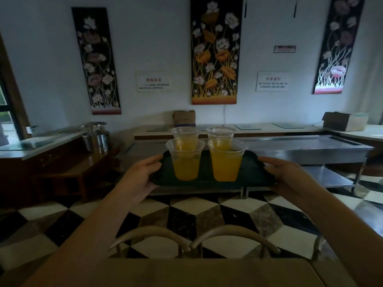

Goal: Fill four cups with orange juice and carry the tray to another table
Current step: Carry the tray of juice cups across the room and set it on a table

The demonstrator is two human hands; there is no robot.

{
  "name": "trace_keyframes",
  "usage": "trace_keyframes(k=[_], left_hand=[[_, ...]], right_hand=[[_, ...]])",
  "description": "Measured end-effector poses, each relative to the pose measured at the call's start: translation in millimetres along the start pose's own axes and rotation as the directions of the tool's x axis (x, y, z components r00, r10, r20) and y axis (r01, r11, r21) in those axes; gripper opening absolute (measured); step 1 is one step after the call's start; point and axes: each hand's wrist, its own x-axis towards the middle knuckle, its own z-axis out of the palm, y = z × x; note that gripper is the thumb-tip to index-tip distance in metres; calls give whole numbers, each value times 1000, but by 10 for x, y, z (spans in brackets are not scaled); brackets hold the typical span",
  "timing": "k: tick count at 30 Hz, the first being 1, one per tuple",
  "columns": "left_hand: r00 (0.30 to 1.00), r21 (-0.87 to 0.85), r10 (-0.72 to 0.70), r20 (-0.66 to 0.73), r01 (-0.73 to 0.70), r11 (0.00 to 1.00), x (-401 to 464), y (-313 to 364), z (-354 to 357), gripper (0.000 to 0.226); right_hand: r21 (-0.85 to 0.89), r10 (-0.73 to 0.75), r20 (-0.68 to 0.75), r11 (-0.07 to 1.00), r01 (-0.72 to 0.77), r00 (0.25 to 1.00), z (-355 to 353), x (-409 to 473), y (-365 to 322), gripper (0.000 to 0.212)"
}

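**Tray in the air, four filled cups aboard**

Carrying step under way, by the look of it: dark tray [251, 172] held out in front, clear of any surface, above the checkered floor [207, 212]. Left hand [143, 175] gripping the left rim, thumb over the top edge; right hand [287, 175] gripping the right rim the same way. Both grips closed on the tray.

To do it well: keep the tray level, both rims at equal height. Move slowly, no sudden stops, since liquid in open cups will slosh. Steer round the two curved chair backs [192, 239] close below. Lower flat onto the target surface, probably the steel surface [310, 146] ahead, though which one cannot be told.

Containers: four clear plastic cups in a two-by-two block, none lidded.
- Near left cup [185, 160]: orange juice to roughly two-thirds.
- Near right cup [227, 160]: orange juice, a little fuller.
- Far left cup [185, 134] and far right cup [220, 133]: juice visible, levels partly hidden behind the near pair.

Near cups almost touching the far ones; a narrow gap between left and right pairs. Light, top-heavy, easily tipped.
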Motion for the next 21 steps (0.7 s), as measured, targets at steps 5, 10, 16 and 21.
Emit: trace_keyframes(k=[5,10,16,21], left_hand=[[1000,15,-4,-26,4,1000,152,-89,74,33],[999,58,-34,-38,36,998,353,-231,-20,34],[999,155,-40,-25,43,987,643,-695,-333,37],[995,196,-94,-44,101,975,803,-1199,-663,42]], right_hand=[[-13,27,33,1000,-27,999,-74,305,22,33],[-92,55,74,995,-48,996,-2,419,188,35],[-228,106,-5,968,-105,994,76,607,632,41],[-265,130,-56,954,-141,990,136,649,1099,42]])
